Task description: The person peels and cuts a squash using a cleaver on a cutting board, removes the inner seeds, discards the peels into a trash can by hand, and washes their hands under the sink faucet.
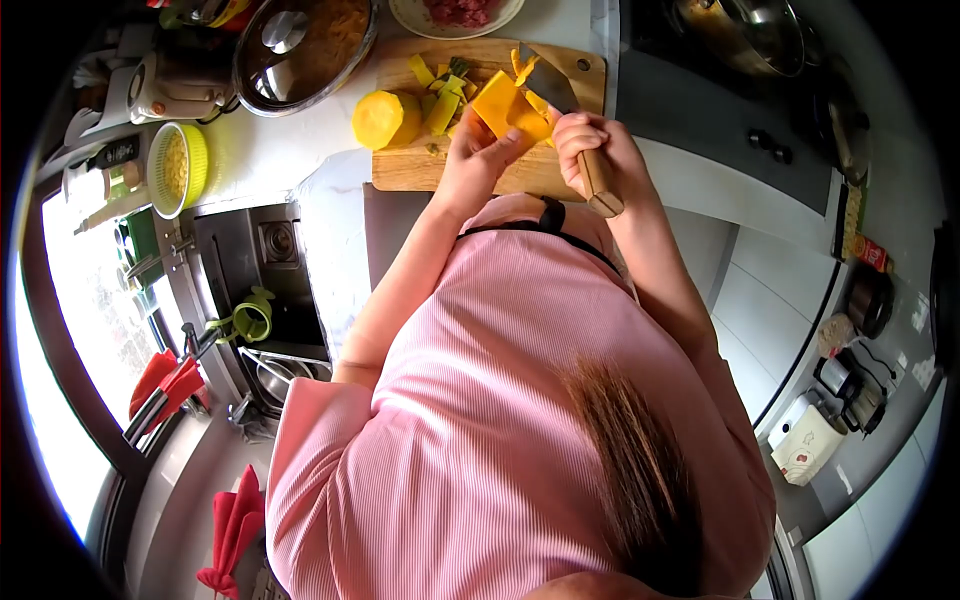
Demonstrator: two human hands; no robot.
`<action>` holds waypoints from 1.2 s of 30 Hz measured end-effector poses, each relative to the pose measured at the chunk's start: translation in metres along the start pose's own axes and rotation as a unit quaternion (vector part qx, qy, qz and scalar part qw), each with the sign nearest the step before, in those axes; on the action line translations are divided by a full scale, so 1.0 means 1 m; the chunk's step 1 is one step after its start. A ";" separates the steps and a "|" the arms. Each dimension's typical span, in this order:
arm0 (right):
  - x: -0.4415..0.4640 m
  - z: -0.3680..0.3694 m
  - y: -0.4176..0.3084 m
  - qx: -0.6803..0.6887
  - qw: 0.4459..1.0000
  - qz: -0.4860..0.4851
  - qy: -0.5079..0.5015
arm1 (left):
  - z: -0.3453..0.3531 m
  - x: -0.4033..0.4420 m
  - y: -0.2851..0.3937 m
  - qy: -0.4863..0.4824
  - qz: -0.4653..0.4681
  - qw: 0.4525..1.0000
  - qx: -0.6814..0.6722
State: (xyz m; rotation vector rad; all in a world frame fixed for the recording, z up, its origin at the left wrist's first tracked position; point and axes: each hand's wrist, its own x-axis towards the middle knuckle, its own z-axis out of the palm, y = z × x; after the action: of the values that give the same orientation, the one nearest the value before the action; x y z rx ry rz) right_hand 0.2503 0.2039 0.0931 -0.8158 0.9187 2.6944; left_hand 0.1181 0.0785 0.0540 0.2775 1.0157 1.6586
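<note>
My left hand [480,150] is closed around a chunk of orange pumpkin [497,103], raised just over the wooden cutting board [405,172]. In my right hand [600,150] is a kitchen knife [550,84], gripped by its wooden handle. The blade lies against the right side of the chunk, and bits of orange flesh cling near its tip. To the left of my left hand, a thick round pumpkin piece [384,119] rests on the board. Beside it are several yellow and green peel scraps [441,105].
Behind the board stand a lidded pan [268,75] and a bowl of minced meat [458,12]. A green basket [190,170] sits at the left, above the sink [222,235]. On the right is a dark stovetop [690,120] with a metal pan [755,40].
</note>
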 end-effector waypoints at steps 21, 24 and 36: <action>-0.022 -0.009 -0.003 -0.474 0.790 -0.335 0.196 | -0.071 0.029 0.021 0.070 0.104 0.805 0.581; -0.024 -0.009 -0.004 -0.487 0.781 -0.339 0.196 | -0.067 0.030 0.030 0.093 0.138 0.667 0.727; -0.040 -0.009 -0.017 -0.557 0.728 -0.347 0.197 | -0.055 0.044 0.029 0.101 0.295 0.533 0.787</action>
State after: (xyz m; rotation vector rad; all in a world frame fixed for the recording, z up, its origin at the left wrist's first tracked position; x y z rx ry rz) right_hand 0.2932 0.2119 0.1007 -1.5258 -1.0180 2.1252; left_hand 0.0480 0.0908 0.0287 1.7991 2.6014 0.6847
